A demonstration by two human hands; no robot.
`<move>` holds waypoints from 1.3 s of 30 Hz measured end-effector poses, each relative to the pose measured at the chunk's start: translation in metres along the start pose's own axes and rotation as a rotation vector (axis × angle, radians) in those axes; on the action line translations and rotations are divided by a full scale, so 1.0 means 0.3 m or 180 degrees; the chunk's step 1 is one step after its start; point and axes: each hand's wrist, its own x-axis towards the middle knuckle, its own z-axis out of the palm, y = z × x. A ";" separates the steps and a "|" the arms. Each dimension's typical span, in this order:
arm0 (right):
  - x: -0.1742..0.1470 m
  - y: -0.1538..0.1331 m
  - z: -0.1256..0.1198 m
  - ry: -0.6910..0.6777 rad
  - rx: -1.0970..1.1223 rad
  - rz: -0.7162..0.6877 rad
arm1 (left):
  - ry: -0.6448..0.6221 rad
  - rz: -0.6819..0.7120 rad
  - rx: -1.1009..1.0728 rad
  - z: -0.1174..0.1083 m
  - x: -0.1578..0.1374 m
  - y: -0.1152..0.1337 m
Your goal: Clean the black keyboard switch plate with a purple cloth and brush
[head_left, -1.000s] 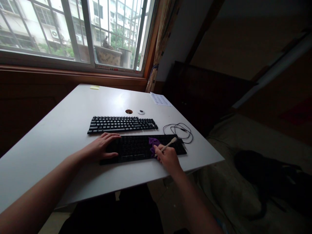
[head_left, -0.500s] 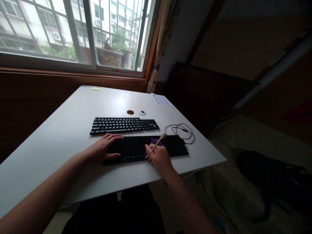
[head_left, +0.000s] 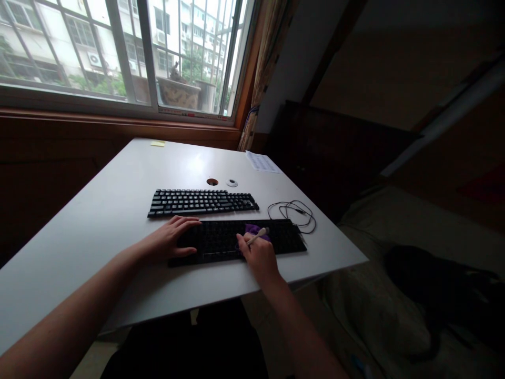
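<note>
My left hand (head_left: 175,237) rests with spread fingers on the left end of a dark keyboard base (head_left: 219,237), holding nothing. The base lies near the front edge of the desk, and its key area is too dark to make out in detail. My right hand (head_left: 258,255) is closed around a pale, slim stick-like tool (head_left: 257,235) with a wider end, tilted up to the right over the base. A purple cloth (head_left: 252,228) shows beneath the tool and fingers; its lower part is hidden. Just behind the base lies a block of black keyboard keys (head_left: 201,202).
A coiled black cable (head_left: 300,210) lies at the right of the white desk (head_left: 98,210). Farther back are a round cable hole (head_left: 212,182), its white cover (head_left: 232,183), a printed sheet (head_left: 262,162) and a yellow note (head_left: 158,143). A barred window (head_left: 118,52) stands behind.
The tool in my right hand has tipped lower, its wide end dropping slightly. My left hand keeps its place on the base. The whole view has shifted a little.
</note>
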 end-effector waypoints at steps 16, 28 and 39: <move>0.007 0.026 -0.014 -0.0264 0.0229 0.0082 | 0.0039 0.0008 -0.0031 0.001 -0.001 -0.003; 0.008 0.030 -0.004 -0.0137 0.0452 0.0189 | 0.0013 0.0053 -0.0026 0.000 -0.001 -0.004; 0.019 0.027 -0.012 -0.0284 0.0664 0.0252 | 0.0035 0.0037 -0.0032 -0.006 0.001 0.003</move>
